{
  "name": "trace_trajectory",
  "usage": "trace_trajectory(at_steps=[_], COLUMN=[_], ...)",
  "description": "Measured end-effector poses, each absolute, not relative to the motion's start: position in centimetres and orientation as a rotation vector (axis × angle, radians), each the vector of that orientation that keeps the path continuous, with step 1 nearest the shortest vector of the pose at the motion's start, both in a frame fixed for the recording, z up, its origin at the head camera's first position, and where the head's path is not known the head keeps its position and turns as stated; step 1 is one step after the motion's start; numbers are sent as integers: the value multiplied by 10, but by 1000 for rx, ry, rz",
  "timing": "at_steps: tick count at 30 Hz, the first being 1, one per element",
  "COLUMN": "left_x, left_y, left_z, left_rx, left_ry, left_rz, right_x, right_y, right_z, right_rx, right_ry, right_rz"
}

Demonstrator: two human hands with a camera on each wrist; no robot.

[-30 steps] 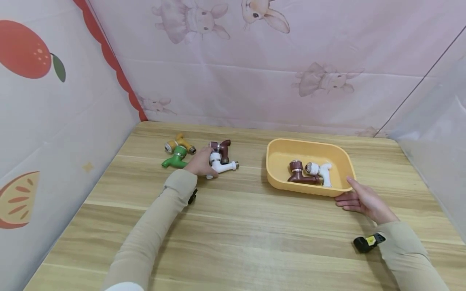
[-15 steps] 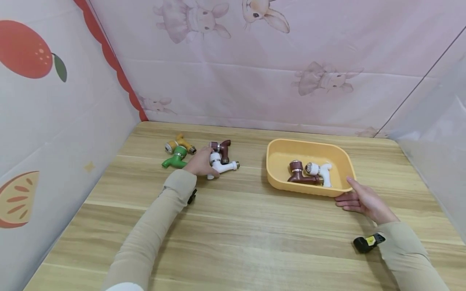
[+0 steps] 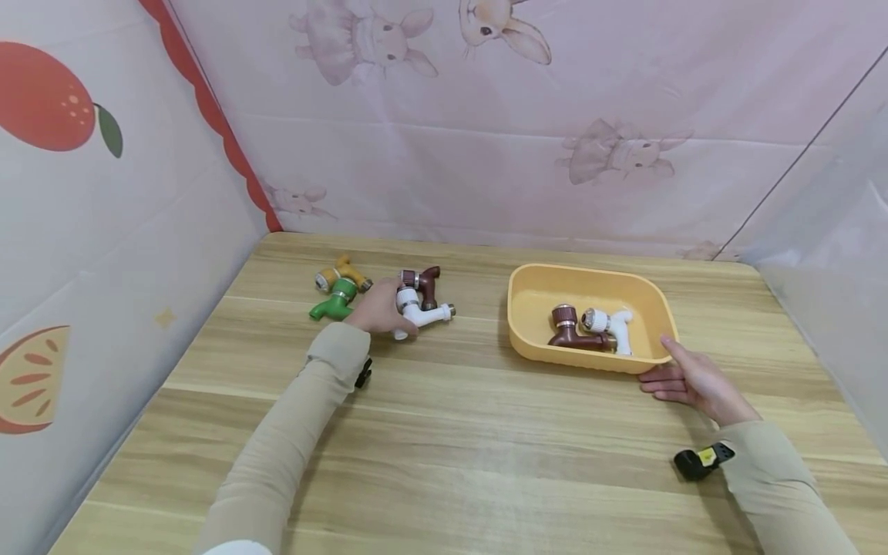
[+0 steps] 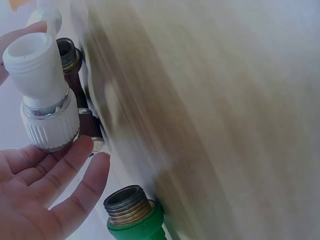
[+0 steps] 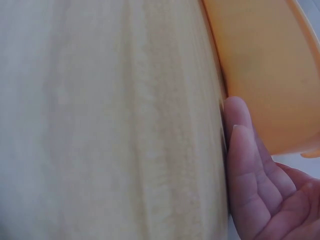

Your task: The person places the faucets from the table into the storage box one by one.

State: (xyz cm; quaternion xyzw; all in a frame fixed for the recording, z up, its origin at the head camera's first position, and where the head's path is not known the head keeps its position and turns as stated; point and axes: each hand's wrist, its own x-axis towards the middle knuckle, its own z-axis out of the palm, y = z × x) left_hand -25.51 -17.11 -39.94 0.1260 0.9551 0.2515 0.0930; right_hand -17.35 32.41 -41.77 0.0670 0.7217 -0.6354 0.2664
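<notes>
On the left of the table, my left hand (image 3: 377, 307) grips a white tap (image 3: 425, 314) with a ribbed knob. In the left wrist view the thumb lies by the spout of this white tap (image 4: 37, 67) and the fingers are at its knob. A maroon tap (image 3: 428, 287) lies right behind it. To the left of the hand are a green tap (image 3: 338, 299) and a yellow tap (image 3: 351, 271). My right hand (image 3: 701, 385) holds the near right corner of a yellow plastic basin (image 3: 544, 289), thumb over the rim, other fingers low against the outer wall.
Inside the basin lie another maroon tap (image 3: 569, 333) and another white tap (image 3: 619, 333). The wooden table (image 3: 486, 447) meets a rabbit-printed backdrop (image 3: 451, 177) behind and sheet walls at both sides.
The left hand and the white tap have shifted very slightly to the left. The right hand and the basin stay put.
</notes>
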Motion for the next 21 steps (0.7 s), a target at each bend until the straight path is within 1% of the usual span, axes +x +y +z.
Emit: trace_trajectory(at_steps=[8,21], left_x=[-251,-240], left_y=[-169,-165], left_z=[-398,-384], left_rx=[358,341], left_ry=[2852,2911], left_rz=[791,855], right_x=[-172,-169], right_y=[327,328], right_z=[-419,-422], right_rx=[167,140], right_ry=[1936,1955], right_rz=[-1714,-1708])
